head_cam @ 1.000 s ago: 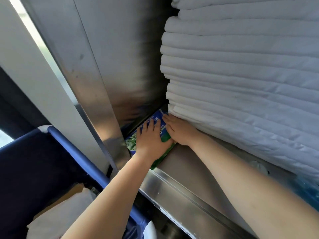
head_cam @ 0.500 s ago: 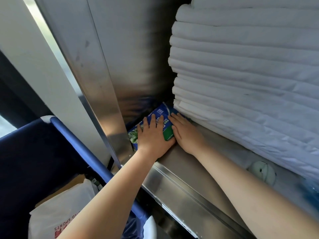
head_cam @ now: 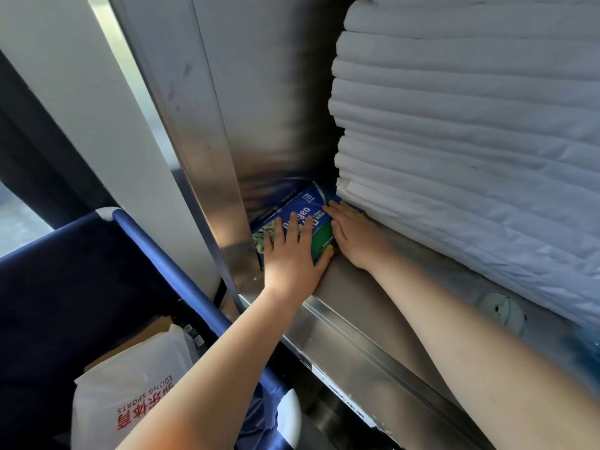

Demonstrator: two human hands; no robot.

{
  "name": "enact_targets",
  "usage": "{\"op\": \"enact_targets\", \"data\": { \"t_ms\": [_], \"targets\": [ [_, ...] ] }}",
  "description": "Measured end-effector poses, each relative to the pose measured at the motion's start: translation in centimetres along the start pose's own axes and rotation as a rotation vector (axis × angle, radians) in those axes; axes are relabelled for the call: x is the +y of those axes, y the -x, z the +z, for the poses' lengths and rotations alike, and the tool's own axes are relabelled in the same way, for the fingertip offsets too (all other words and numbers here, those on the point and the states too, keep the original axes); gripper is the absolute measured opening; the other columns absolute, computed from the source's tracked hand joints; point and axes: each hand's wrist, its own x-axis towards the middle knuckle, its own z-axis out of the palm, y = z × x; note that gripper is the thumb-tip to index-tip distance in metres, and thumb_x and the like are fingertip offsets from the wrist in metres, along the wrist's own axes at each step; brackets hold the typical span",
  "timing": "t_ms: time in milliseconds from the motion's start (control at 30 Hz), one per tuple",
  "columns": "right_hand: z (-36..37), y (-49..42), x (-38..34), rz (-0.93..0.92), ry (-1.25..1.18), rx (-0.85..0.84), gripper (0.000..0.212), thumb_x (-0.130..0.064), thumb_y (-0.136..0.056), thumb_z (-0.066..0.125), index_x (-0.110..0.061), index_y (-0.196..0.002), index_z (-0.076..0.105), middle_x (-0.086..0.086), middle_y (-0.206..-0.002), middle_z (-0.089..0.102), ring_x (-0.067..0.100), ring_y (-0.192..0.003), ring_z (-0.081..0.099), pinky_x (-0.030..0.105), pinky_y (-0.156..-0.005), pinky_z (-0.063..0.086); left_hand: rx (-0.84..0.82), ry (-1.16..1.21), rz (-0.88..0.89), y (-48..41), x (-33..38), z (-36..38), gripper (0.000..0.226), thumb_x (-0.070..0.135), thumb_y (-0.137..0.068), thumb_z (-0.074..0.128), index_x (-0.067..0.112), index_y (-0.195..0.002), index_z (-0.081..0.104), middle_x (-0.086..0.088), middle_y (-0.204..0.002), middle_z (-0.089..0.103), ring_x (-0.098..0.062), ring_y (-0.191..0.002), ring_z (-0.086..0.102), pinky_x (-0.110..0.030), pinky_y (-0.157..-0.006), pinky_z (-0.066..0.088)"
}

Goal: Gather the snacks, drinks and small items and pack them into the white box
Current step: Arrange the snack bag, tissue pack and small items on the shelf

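A blue and green snack box [head_cam: 305,209] lies flat in the far left corner of a steel shelf [head_cam: 354,287], wedged between the metal side wall and a tall stack of folded white linen [head_cam: 470,131]. My left hand [head_cam: 292,254] lies flat on top of the box with fingers spread and straight. My right hand [head_cam: 354,235] lies flat along the box's right edge, fingertips at the foot of the linen stack. No white box is in view.
A blue fabric cart [head_cam: 81,287] with a padded blue rail [head_cam: 181,280] stands below left, holding a white bag with red print [head_cam: 130,388] and brown cardboard. A small round white object [head_cam: 500,311] sits on the shelf by the linen. The metal wall [head_cam: 259,92] closes the left side.
The view has shifted left and the box shows more of its blue top. Both hands have stayed flat on and beside it, sliding slightly with it.
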Motion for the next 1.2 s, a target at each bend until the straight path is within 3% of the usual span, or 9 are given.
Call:
{"op": "enact_targets", "data": {
  "t_ms": [233,367,500,600,767,867,1200],
  "targets": [
    [-0.6,0.3,-0.4,0.022,0.004,-0.045,0.046,-0.024,-0.103,0.023,-0.019,-0.149,0.021,0.002,-0.157,0.016,0.017,-0.145,0.011,0.029,-0.115,0.008,-0.075,0.034,0.000,-0.1,-0.1,-0.6,0.073,0.064,-0.091,0.028,0.026,-0.150,0.006,-0.006,-0.159,0.003,-0.031,-0.145,-0.001,-0.048,-0.115,0.000],
    [-1.9,3.3,-0.6,0.051,0.048,-0.017,0.053,-0.029,-0.102,0.032,-0.019,-0.150,0.015,0.002,-0.159,0.009,0.016,-0.145,0.006,0.028,-0.114,0.010,-0.122,0.001,-0.001,0.0,-0.1,-1.2,0.074,0.063,-0.092,0.027,0.025,-0.150,0.001,-0.006,-0.159,-0.003,-0.030,-0.144,-0.008,-0.050,-0.114,-0.003],
    [-3.8,10.4,0.0,0.150,0.026,0.146,0.053,-0.027,-0.097,0.046,-0.015,-0.146,0.030,0.003,-0.156,0.022,0.016,-0.144,0.015,0.027,-0.112,0.018,0.038,0.002,0.268,1.5,2.4,-1.4,0.064,0.044,-0.097,0.031,0.019,-0.151,0.007,-0.003,-0.159,0.006,-0.022,-0.145,-0.005,-0.040,-0.113,-0.010],
    [-4.8,16.0,0.5,0.258,0.077,0.239,0.050,-0.020,-0.093,0.053,-0.009,-0.141,0.040,0.006,-0.152,0.032,0.020,-0.142,0.024,0.030,-0.110,0.025,-0.021,0.114,0.455,3.1,6.6,-0.6,0.058,0.036,-0.098,0.033,0.015,-0.150,0.016,-0.004,-0.158,0.013,-0.020,-0.145,0.001,-0.033,-0.114,-0.006],
    [-5.9,22.8,2.0,0.453,0.140,0.412,0.048,-0.007,-0.081,0.066,-0.004,-0.128,0.054,0.013,-0.139,0.049,0.030,-0.130,0.044,0.040,-0.102,0.039,-0.160,0.162,0.484,4.5,9.2,1.0,0.056,0.043,-0.099,0.027,0.019,-0.149,0.017,-0.001,-0.158,0.012,-0.018,-0.145,0.003,-0.032,-0.115,-0.001],
    [-6.1,24.4,3.0,0.519,0.107,0.420,0.050,-0.011,-0.081,0.069,-0.006,-0.128,0.054,0.009,-0.141,0.047,0.026,-0.131,0.042,0.032,-0.104,0.035,-0.169,0.154,0.486,4.3,9.0,0.8,0.055,0.046,-0.099,0.026,0.023,-0.149,0.021,0.002,-0.158,0.014,-0.015,-0.145,0.005,-0.031,-0.115,-0.001],
    [-5.5,21.4,3.1,0.380,0.216,0.424,0.056,-0.014,-0.067,0.082,-0.007,-0.119,0.062,0.012,-0.114,0.059,0.036,-0.100,0.052,0.042,-0.087,0.047,-0.097,0.233,0.538,5.1,8.6,0.2,0.053,0.039,-0.101,0.027,0.024,-0.150,0.015,0.003,-0.157,0.017,-0.014,-0.144,0.007,-0.022,-0.111,-0.008]
  ]
}}
